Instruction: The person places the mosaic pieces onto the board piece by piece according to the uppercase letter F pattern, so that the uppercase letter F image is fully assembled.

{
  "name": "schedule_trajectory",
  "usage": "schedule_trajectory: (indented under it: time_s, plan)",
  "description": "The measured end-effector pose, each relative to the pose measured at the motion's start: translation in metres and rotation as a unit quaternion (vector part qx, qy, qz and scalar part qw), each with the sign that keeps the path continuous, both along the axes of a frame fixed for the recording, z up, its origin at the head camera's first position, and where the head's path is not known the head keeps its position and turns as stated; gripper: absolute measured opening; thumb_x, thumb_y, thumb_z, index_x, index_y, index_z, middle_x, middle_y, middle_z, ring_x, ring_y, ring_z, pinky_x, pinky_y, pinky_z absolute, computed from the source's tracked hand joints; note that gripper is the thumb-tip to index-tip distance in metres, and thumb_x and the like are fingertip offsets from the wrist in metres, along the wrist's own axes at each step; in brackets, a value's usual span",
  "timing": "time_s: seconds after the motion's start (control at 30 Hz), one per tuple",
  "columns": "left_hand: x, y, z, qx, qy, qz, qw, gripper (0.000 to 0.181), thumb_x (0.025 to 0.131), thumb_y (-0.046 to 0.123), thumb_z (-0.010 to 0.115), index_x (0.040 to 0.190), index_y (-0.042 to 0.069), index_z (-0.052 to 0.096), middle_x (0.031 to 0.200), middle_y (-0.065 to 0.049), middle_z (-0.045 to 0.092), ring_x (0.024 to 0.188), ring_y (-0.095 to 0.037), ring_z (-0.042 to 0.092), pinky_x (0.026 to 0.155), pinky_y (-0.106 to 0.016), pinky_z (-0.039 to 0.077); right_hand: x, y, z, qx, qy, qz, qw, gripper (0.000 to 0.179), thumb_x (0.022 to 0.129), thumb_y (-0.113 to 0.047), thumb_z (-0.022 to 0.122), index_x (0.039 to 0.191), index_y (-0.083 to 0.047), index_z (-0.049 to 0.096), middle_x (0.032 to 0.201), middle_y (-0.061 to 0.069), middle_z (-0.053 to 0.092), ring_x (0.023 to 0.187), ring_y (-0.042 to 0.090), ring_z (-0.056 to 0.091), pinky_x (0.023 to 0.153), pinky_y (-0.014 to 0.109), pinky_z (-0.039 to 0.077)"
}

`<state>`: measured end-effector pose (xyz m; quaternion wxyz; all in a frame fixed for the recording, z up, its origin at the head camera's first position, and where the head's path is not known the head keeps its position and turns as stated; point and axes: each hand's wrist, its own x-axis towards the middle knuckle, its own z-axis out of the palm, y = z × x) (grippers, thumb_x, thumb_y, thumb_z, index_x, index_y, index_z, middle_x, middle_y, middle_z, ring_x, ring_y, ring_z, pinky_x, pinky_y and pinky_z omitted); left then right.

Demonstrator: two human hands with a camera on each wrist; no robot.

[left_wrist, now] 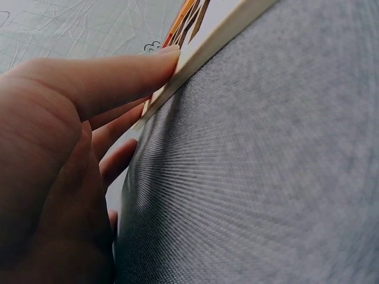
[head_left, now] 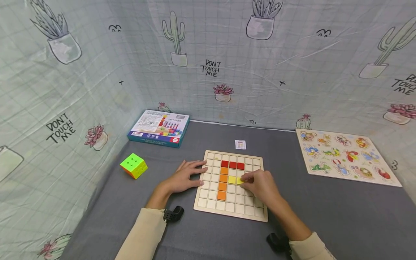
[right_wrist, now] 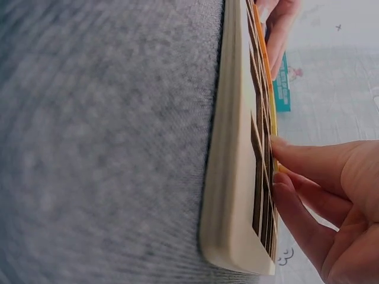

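Observation:
A square wooden grid board (head_left: 231, 215) lies on the grey cloth. Three red tiles (head_left: 232, 165) sit in a row near its top, with a column of several orange tiles (head_left: 222, 186) running down below the leftmost one. To the right of that column is a yellow tile (head_left: 232, 180) in its cell. My right hand (head_left: 262, 185) pinches a second yellow tile (head_left: 239, 180) right beside it, the fingertips partly covering it. Along the board's left edge rests my left hand (head_left: 183, 177), fingers spread and thumb touching the rim; the left wrist view shows the thumb (left_wrist: 130, 83) on that edge.
A green-topped puzzle cube (head_left: 134, 165) stands at the left, in front of a flat game box (head_left: 158, 128). Beyond the board lies a small printed card (head_left: 240, 144). An insect picture board (head_left: 346, 157) lies at the right, and a printed curtain (head_left: 208, 43) surrounds the table.

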<state>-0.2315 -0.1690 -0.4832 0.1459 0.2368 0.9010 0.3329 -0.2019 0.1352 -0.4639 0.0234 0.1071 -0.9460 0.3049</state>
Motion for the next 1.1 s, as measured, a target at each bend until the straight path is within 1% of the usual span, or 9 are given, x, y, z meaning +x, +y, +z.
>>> schedule_trajectory:
  time_s: [0.3,0.63,0.73,0.83,0.9,0.97,1.1]
  plan:
    - [0.000,0.001,-0.002,0.000,0.001,0.000,1.0000,0.059,0.097,0.034,0.068,0.151,0.016,0.051,0.168,-0.002,0.035,0.158,-0.032,0.024,0.128,-0.065,-0.005,0.000,0.000,0.000,0.001,-0.013,-0.013,0.9998,0.021,0.074,-0.007,0.089,0.095,-0.008,0.083,0.090,0.005,0.081,0.077,0.011,0.071,0.069,0.026,0.057]
    - [-0.001,0.003,0.000,-0.001,0.007,-0.004,1.0000,0.059,0.097,0.034,0.068,0.151,0.016,0.051,0.168,-0.002,0.035,0.158,-0.032,0.024,0.128,-0.065,-0.005,0.002,0.003,0.000,-0.001,-0.004,-0.003,1.0000,0.019,0.076,-0.008,0.088,0.094,-0.009,0.083,0.088,0.004,0.081,0.075,0.010,0.070,0.067,0.025,0.055]
    - [-0.001,0.003,0.000,0.000,0.005,-0.007,1.0000,0.059,0.097,0.034,0.068,0.150,0.016,0.052,0.168,-0.002,0.035,0.158,-0.032,0.024,0.128,-0.065,-0.005,0.002,0.006,-0.002,-0.011,-0.016,-0.005,0.9998,0.020,0.076,-0.009,0.088,0.095,-0.009,0.083,0.089,0.004,0.081,0.076,0.009,0.070,0.067,0.023,0.055]
    - [-0.001,0.004,-0.001,0.001,0.002,-0.010,0.9999,0.059,0.097,0.034,0.068,0.151,0.015,0.051,0.168,-0.002,0.035,0.158,-0.032,0.024,0.128,-0.065,-0.005,0.003,0.009,-0.003,-0.027,-0.040,-0.012,0.9988,0.021,0.077,-0.011,0.088,0.098,-0.009,0.083,0.094,0.004,0.081,0.078,0.009,0.071,0.069,0.021,0.056]
    - [-0.001,0.004,-0.001,0.002,0.004,-0.012,0.9999,0.059,0.097,0.033,0.068,0.151,0.015,0.051,0.168,-0.003,0.035,0.158,-0.033,0.024,0.128,-0.065,-0.005,0.003,0.011,-0.004,-0.039,-0.052,-0.018,0.9978,0.022,0.078,-0.012,0.088,0.099,-0.009,0.083,0.099,0.005,0.081,0.082,0.011,0.073,0.073,0.024,0.059]
    - [-0.001,0.004,-0.001,0.002,0.010,-0.012,0.9999,0.059,0.097,0.032,0.068,0.150,0.013,0.052,0.167,-0.005,0.036,0.157,-0.034,0.025,0.128,-0.066,-0.004,0.004,0.012,-0.004,-0.046,-0.057,-0.019,0.9971,0.022,0.079,-0.014,0.088,0.100,-0.009,0.083,0.107,0.006,0.081,0.091,0.016,0.075,0.080,0.030,0.062]
    - [0.002,0.002,-0.001,0.007,0.021,-0.005,0.9997,0.058,0.097,0.031,0.068,0.149,0.011,0.053,0.166,-0.008,0.038,0.156,-0.035,0.027,0.127,-0.067,-0.002,0.006,0.013,-0.003,-0.066,-0.057,-0.012,0.9961,0.023,0.082,-0.017,0.086,0.103,-0.010,0.082,0.119,0.008,0.078,0.110,0.026,0.075,0.094,0.042,0.061]
